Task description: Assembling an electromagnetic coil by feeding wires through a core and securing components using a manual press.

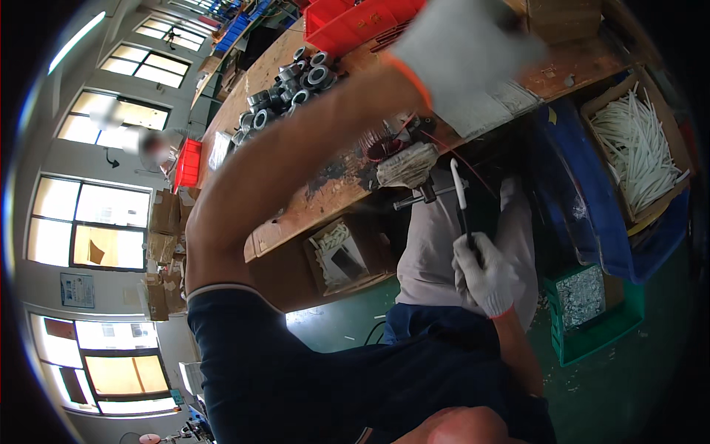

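My left hand point(477, 59), in a white glove with an orange cuff, reaches over the bench's far right side. It is smeared by motion, so its fingers and anything in them cannot be made out. Lower down, in front of my lap, my gloved right hand point(484, 274) is closed around a slim tool point(460, 189) with a dark handle and a white, slightly hooked tip pointing up. Between the two hands, a vise point(408, 169) with cloth-like wrapped jaws sits at the bench edge. Beside it lies a part with reddish copper windings point(381, 146), partly hidden by my left forearm.
Several grey metal rings point(299, 85) are heaped on the wooden bench point(296, 214), near a red bin point(355, 26). At right, a cardboard box of white tubes point(640, 152) rests in a blue crate point(592, 214). A green crate point(599, 337) stands on the floor. Another person sits far left.
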Motion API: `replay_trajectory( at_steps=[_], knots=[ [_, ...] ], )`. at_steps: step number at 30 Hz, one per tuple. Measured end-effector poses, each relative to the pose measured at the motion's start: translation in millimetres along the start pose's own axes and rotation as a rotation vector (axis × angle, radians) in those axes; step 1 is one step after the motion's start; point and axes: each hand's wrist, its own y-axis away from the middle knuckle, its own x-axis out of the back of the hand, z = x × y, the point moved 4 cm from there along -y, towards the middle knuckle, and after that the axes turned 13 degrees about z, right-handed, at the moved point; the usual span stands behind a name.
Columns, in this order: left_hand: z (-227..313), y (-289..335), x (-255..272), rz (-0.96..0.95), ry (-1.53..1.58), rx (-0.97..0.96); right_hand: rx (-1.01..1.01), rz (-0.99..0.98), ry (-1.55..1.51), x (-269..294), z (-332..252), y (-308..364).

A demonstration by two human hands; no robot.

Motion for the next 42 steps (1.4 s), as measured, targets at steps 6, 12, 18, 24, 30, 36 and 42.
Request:
replay_trajectory(
  at_steps=[6, 12, 18, 24, 30, 36, 42],
  knots=[
    [-183, 32, 31, 0.304, 0.642, 0.837, 0.101, -0.099, 0.159, -12, -2, -20],
    [-233, 129, 33, 0.593, 0.735, 1.182, 0.375, -0.156, 0.337, -77, -70, -54],
    [-231, 194, 16, 0.627, 0.957, 1.32, -0.234, -0.282, -0.258, -92, -43, -40],
    [-151, 168, 29, 0.528, 0.53, 0.806, -0.16, -0.224, -0.171, -76, -1, 9],
    [1, 186, 10, -0.525, -0.35, -0.356, -0.576, -0.291, -0.228, 11, 49, 97],
    [55, 151, -23, -0.967, -0.238, -0.188, 0.464, 0.078, 0.688, 60, -17, 117],
    [-59, 33, 0, -0.095, -0.022, 0.099, 0.551, 0.075, 0.611, 10, -28, 23]
  ],
)
